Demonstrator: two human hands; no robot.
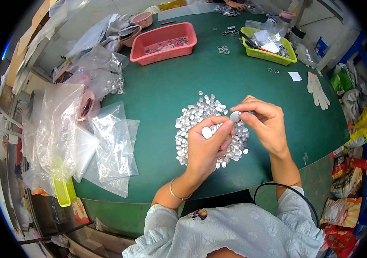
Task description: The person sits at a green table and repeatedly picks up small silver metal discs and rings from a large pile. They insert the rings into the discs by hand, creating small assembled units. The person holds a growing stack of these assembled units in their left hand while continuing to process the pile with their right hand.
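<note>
A heap of small round silvery metal discs [187, 118] lies on the green table in front of me. Over the heap my left hand [209, 148] is closed, with a disc [207, 132] showing in its grip. My right hand [266, 122] pinches another silvery disc [235, 116] between thumb and fingertips. That disc is tilted and sits right beside the left fingertips; whether they touch it I cannot tell. Whatever else the left palm holds is hidden by its fingers.
Clear plastic bags [110, 146] cover the table's left side. At the back stand a pink tub [164, 53] and a yellow-green basket [273, 58], both holding small metal parts. A white glove [318, 91] lies at right. Another person's hand [235, 5] shows at the far edge.
</note>
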